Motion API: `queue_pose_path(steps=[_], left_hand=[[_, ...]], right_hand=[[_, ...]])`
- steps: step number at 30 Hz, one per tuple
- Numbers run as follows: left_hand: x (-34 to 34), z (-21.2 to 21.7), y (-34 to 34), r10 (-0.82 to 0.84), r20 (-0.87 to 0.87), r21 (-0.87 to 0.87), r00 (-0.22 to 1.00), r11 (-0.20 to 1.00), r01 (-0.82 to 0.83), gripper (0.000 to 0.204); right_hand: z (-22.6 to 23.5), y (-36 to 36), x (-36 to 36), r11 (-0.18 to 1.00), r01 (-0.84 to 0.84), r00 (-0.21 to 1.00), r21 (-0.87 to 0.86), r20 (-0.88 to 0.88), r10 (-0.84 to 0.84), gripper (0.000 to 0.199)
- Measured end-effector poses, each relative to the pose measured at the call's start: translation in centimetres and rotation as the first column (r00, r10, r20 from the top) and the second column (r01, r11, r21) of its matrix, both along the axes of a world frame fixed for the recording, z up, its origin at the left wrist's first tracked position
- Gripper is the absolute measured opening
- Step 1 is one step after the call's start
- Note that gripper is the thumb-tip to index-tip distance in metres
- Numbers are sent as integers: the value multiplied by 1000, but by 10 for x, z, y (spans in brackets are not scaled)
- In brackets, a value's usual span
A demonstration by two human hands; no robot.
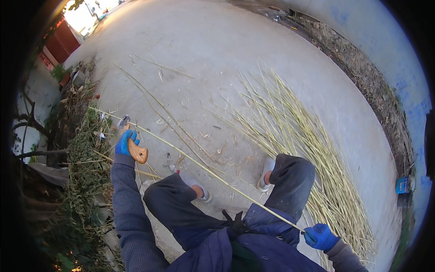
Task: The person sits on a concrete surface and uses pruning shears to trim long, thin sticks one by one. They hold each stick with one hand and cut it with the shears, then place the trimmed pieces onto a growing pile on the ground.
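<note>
My left hand [125,142], in a blue glove, grips the wooden handle of a knife [136,151] whose blade [123,121] points away at the left. My right hand [320,236], also blue-gloved, is closed on the near end of a long thin pale reed stalk [199,166]. The stalk runs diagonally from my right hand up to the left, passing just beside the knife blade and on past it. My knees and feet sit below the stalk.
A large pile of pale reed stalks [294,136] lies on the concrete ground at the right. A few loose stalks [154,102] and scraps lie ahead. Weeds and dry brush [81,149] line the left; a dirt strip and blue wall [389,59] run along the right.
</note>
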State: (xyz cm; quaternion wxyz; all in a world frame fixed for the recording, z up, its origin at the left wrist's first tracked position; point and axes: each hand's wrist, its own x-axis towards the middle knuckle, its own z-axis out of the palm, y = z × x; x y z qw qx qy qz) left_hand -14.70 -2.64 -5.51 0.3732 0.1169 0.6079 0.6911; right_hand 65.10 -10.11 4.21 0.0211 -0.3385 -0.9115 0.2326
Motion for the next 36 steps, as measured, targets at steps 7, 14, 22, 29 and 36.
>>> queue_pose_path(steps=[7,14,22,29,36], left_hand=[[-205,34,-83,75,144,78,987,993,-87,72],[-247,78,-187,295,42,59,955,953,-297,75],[-123,-38,-128,-255,52,-136,966,956,259,90],[-26,-122,-22,-506,-109,-496,856,774,394,81],[104,-92,23,-711,76,-528,699,566,633,68]], right_hand=[[-17,-29,127,979,40,945,200,310,-102,9],[-24,-8,187,905,145,900,401,327,-289,10],[-45,102,125,861,90,928,500,271,-255,17],[-70,167,85,859,209,685,467,557,-470,12],[-168,161,108,831,405,545,382,629,-555,12]])
